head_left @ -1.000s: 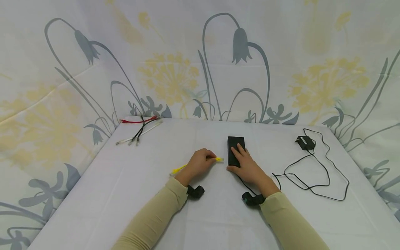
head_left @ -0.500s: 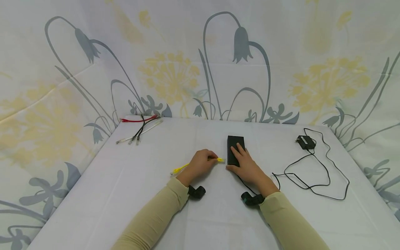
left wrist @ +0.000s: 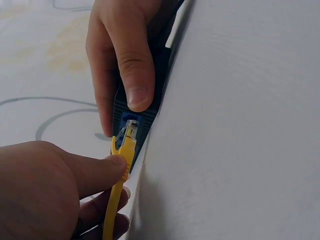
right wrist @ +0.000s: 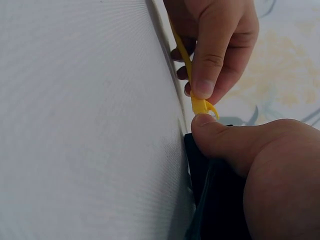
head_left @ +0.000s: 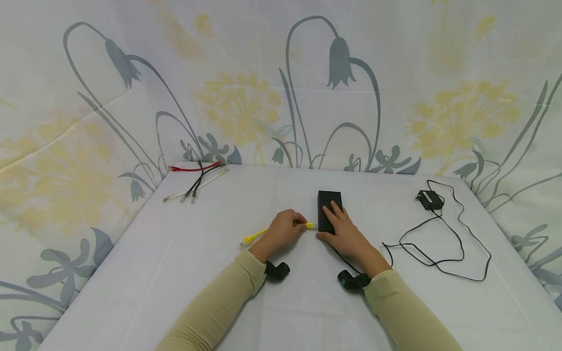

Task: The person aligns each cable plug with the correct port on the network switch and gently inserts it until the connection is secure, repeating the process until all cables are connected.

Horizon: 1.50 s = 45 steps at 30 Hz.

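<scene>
My left hand (head_left: 281, 230) pinches a short yellow network cable (head_left: 252, 238) between thumb and fingers, just behind its plug. In the left wrist view the clear plug (left wrist: 131, 131) overlaps a blue port (left wrist: 129, 118) in the ribbed side of a small black network switch (head_left: 324, 197). My right hand (head_left: 344, 239) holds the switch on the table, fingers spread over its top and thumb at its near left corner. The right wrist view shows that thumb close to the yellow plug boot (right wrist: 199, 106), hiding the plug's tip. The cable's other end lies under my left wrist.
Red, black and white network cables (head_left: 197, 183) lie at the table's back left. A black power adapter (head_left: 430, 200) sits at the back right, its thin cord (head_left: 432, 263) looping across the right side toward the switch. A flowered curtain (head_left: 281, 97) hangs behind.
My left hand has shifted slightly right with the yellow cable, and the switch under my right hand has slid slightly left. The gap between plug and switch has narrowed.
</scene>
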### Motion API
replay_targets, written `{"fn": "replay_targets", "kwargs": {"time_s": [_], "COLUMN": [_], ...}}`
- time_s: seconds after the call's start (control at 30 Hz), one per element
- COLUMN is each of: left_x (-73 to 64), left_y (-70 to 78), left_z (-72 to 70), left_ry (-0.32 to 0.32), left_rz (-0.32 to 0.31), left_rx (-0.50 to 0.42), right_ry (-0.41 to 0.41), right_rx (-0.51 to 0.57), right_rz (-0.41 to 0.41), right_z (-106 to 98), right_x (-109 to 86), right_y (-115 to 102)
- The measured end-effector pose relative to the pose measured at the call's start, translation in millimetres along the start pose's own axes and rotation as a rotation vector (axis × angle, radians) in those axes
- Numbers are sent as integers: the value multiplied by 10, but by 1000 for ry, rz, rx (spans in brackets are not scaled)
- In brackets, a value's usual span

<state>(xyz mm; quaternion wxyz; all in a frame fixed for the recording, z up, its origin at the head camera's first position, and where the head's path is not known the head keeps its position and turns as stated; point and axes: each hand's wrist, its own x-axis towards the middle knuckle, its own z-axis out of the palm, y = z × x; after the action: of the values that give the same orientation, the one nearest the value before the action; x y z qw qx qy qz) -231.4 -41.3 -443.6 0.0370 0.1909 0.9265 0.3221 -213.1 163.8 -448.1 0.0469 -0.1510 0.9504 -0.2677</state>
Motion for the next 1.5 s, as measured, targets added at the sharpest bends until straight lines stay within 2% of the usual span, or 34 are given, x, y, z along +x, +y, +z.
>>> {"fn": "replay_targets", "kwargs": {"time_s": [0.7, 1.07, 1.5], "left_x": [-7, -15, -16], "left_y": [12, 6, 35], "left_z": [59, 57, 27], "left_ry": [-9, -26, -15], "left_rz": [21, 39, 72], "left_rx": [10, 9, 25], "right_ry": [1, 1, 0], "right_rx": [17, 14, -10], "right_rz": [-7, -5, -22], "right_z": [33, 31, 0], "right_x": [-18, -28, -10], "right_y": [-16, -29, -48]}}
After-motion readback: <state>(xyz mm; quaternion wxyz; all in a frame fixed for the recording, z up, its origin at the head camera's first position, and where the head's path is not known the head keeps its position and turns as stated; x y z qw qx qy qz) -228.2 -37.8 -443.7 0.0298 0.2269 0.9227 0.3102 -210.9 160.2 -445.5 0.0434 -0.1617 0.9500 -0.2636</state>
